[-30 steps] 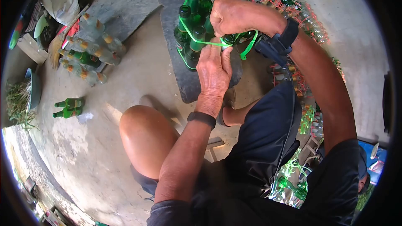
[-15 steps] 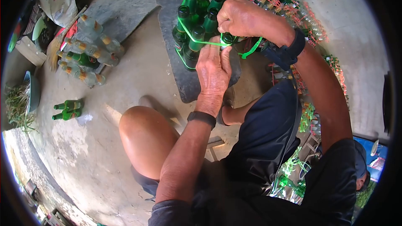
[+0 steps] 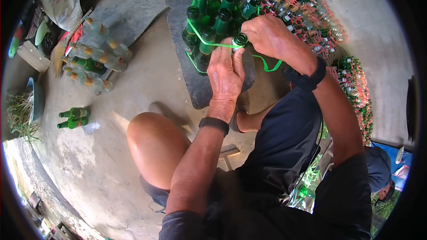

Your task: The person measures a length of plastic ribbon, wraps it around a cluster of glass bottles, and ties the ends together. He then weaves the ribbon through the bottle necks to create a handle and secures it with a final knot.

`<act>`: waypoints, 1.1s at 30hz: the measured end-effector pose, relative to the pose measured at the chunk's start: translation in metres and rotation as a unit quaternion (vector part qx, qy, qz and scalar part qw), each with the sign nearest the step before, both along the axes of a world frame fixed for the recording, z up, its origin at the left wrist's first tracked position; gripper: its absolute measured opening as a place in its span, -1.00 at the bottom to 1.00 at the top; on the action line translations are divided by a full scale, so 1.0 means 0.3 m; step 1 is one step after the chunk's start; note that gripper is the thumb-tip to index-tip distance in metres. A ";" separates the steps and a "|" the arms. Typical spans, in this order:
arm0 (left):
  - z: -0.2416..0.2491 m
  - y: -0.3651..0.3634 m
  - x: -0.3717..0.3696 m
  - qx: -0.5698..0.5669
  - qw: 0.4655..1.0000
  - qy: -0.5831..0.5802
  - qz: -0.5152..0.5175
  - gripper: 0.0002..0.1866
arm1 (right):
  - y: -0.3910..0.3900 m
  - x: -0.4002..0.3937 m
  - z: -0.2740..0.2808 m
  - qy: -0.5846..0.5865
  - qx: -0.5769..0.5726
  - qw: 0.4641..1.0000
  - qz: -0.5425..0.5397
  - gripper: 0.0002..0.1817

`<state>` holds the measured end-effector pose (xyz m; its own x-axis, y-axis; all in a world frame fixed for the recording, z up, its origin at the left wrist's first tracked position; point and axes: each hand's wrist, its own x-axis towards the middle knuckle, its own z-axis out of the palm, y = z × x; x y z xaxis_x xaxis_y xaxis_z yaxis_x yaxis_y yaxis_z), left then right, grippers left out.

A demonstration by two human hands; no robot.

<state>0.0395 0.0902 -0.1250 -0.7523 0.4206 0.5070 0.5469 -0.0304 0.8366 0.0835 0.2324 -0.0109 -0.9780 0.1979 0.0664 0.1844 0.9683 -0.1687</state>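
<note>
While the worn concrete floor (image 3: 111, 151) spreads around and below the grip, the black edge of the view cuts off the room's outer parts. To the right of the grip and beyond it rise stacks of bottles (image 3: 307, 13) bound with red ties, crowded too closely to count and partly covered by the right arm. A dark grey slab (image 3: 200, 93) lies directly under the grip, its far right portion hidden. On it, just beyond and left of the fingers, a cluster of green bottles (image 3: 208, 35) stands upright, some necks printed "1903". Well left of the grip lie several clear bottles (image 3: 101, 55) with one green among them; nearer the wearer, two green bottles (image 3: 75, 118) lie side by side. The left hand (image 3: 224, 69) closes narrowly on the corner bottle (image 3: 239, 41), its fingertips partly hidden. Just right of it, the right hand (image 3: 269, 38) is curled; whether it pinches anything cannot be told. A bright green strap (image 3: 215, 44) loops the cluster, its loose part hanging below the right hand.
</note>
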 end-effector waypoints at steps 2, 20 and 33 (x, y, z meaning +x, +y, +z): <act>0.007 -0.005 0.000 -0.008 1.000 -0.005 -0.003 -0.72 | -0.017 0.017 -0.015 0.028 -0.008 1.000 -0.008 -0.92; 0.004 -0.004 -0.001 -0.011 1.000 -0.001 -0.005 -0.71 | -0.125 0.150 -0.045 0.133 0.099 0.986 -0.021 -0.93; 0.011 -0.007 -0.005 -0.022 1.000 0.001 -0.004 -0.72 | -0.172 0.168 -0.068 0.134 0.108 0.985 -0.016 -0.94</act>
<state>0.0382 0.0880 -0.1217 -0.7476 0.4491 0.4892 0.5482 0.0017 0.8363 0.1338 0.1809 -0.0312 -0.9128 0.1819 0.3657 0.1926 0.9812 -0.0072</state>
